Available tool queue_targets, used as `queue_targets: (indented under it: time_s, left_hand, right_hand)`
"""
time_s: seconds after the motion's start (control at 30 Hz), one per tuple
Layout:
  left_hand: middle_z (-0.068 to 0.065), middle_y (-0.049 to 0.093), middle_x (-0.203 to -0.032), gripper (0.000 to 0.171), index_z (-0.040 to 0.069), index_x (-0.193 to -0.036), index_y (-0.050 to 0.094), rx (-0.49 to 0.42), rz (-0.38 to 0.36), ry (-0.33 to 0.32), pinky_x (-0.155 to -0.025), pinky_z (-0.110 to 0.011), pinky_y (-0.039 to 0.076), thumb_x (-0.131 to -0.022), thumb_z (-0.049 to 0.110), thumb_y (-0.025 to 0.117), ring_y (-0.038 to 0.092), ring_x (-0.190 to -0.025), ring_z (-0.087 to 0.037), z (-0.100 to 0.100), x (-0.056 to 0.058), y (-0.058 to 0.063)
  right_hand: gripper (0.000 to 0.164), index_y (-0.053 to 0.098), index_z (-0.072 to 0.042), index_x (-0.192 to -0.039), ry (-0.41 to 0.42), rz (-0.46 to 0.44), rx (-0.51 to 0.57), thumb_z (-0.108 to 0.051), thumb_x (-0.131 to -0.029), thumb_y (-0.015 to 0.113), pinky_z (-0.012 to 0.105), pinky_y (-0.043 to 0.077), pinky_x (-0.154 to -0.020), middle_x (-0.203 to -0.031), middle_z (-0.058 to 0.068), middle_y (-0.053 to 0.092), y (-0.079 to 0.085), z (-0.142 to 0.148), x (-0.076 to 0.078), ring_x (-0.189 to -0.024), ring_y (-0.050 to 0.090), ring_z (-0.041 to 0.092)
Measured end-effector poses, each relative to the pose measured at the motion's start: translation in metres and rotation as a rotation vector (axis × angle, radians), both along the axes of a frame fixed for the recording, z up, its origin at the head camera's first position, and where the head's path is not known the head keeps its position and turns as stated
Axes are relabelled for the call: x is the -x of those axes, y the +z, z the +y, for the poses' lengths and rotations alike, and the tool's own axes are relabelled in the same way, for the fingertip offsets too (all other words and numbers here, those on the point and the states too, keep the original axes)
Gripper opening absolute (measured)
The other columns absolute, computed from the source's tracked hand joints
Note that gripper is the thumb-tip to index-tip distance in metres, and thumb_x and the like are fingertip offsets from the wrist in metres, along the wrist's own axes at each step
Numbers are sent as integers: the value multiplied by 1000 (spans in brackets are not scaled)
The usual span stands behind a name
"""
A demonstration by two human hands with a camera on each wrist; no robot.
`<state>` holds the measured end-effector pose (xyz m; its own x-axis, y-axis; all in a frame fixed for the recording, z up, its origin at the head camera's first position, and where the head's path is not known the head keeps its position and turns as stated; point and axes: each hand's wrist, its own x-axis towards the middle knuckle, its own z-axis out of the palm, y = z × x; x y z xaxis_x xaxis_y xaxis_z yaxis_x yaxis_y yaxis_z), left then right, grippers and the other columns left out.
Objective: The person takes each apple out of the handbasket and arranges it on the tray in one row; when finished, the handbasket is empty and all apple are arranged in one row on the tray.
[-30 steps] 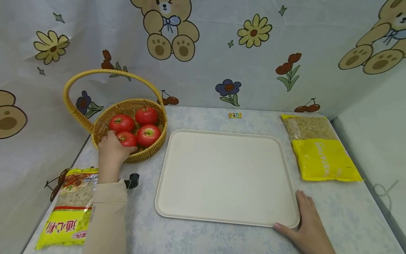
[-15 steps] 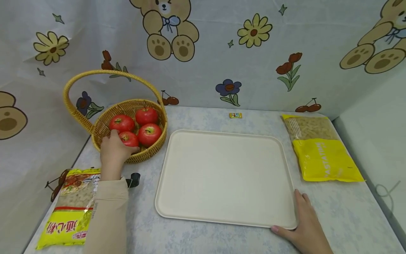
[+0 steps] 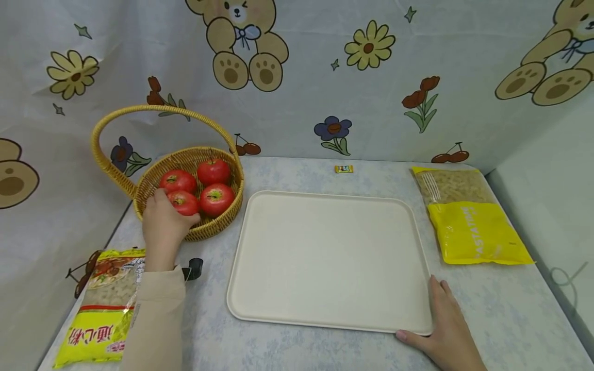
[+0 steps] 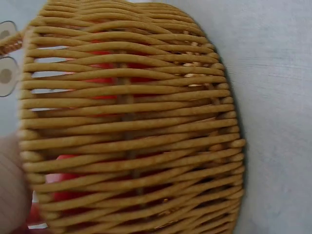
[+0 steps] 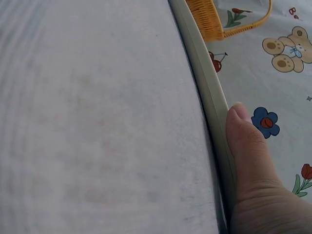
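In the head view, several red apples sit in a woven basket (image 3: 211, 229) with a tall looped handle. My left hand (image 3: 164, 224) reaches over the basket's near rim and grips the front-left apple (image 3: 184, 203), its thumb at the near side; the fingertips are hidden. The left wrist view is mostly basket weave (image 4: 131, 112), with red showing through the gaps. A cream rectangular tray (image 3: 329, 260) lies flat on the table with nothing on it. My right hand (image 3: 445, 327) rests against its near right corner, fingers along the right edge, thumb (image 5: 246, 146) against the near edge.
A yellow pasta bag (image 3: 478, 232) lies beyond the tray on the right. Another pasta bag (image 3: 99, 309) lies at the left, partly under the left sleeve (image 3: 155, 319). A small wrapped candy (image 3: 344, 169) is behind the tray, near the printed backdrop (image 3: 297, 113).
My left hand stays in the basket, and the gripped apple shifts only slightly. The right hand and the tray's near right corner have moved a little to the left.
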<state>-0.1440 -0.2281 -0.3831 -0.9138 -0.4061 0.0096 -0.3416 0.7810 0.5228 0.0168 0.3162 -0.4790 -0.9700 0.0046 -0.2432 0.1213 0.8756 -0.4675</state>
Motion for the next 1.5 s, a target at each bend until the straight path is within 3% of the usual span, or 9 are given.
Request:
queue_targets:
  time_s: [0.17,0.27,0.43,0.57,0.67,0.87,1.07,1.27,1.5]
  left_hand:
    - [-31,45,-136,93,-3,-146,32,-7,107,0,-97,-68,44,-72,25,82,43,-122,-48,8,-11,17]
    - [-29,46,-137,94,0,-148,33,-10,144,-41,-95,-69,44,-72,29,81,42,-123,-47,19,-20,33]
    - [-23,49,-131,85,3,-141,39,-39,212,-187,-92,-67,44,-73,31,81,43,-121,-43,56,-33,56]
    - [-17,50,-128,81,7,-138,43,-91,224,-324,-90,-59,48,-70,32,82,46,-118,-35,97,-37,59]
    - [-10,50,-129,81,13,-137,45,-156,192,-431,-88,-52,52,-69,35,83,48,-117,-28,131,-35,53]
    - [-3,51,-130,82,18,-138,46,-293,108,-642,-87,-43,55,-68,32,85,49,-118,-20,205,-23,26]
    - [0,53,-131,84,17,-141,45,-336,35,-814,-82,-29,54,-69,34,86,49,-118,-16,273,-12,4]
    - [2,55,-127,83,20,-141,46,-318,4,-894,-78,-20,51,-71,38,86,50,-115,-13,323,-5,-14]
    - [3,56,-121,78,22,-137,48,-255,-55,-890,-71,-16,48,-73,47,83,50,-104,-10,362,-2,-33]
  right_hand:
    - [150,-15,-2,-156,1,2,-7,-75,-62,77,78,9,-107,-159,37,-2,0,0,0,-146,-1,57]
    - [150,-14,-1,-156,3,6,-7,-75,-62,77,78,10,-107,-159,38,1,0,0,0,-146,0,57]
    - [150,-13,-1,-156,-2,15,-9,-74,-62,77,77,10,-108,-158,38,3,-1,-1,0,-146,1,56]
    - [150,-13,0,-156,-10,21,-12,-75,-62,77,76,8,-109,-158,38,2,-2,-1,0,-146,0,56]
    - [150,-14,0,-156,-11,22,-19,-77,-62,76,76,8,-110,-159,37,1,-3,-1,-1,-146,0,56]
    - [150,-14,-1,-156,-4,24,-26,-80,-62,73,75,7,-111,-160,36,0,-2,-2,-2,-147,0,54]
    - [154,-16,-2,-156,-33,-23,-63,-80,-58,74,77,13,-108,-160,35,2,0,-3,-1,-144,6,54]
    - [153,-13,-4,-157,-26,-11,-82,-79,-58,76,79,20,-104,-161,33,6,0,-3,-1,-142,11,52]
    - [151,-10,-4,-157,-18,35,-79,-80,-59,75,78,21,-104,-160,32,11,-1,-3,-3,-142,14,51]
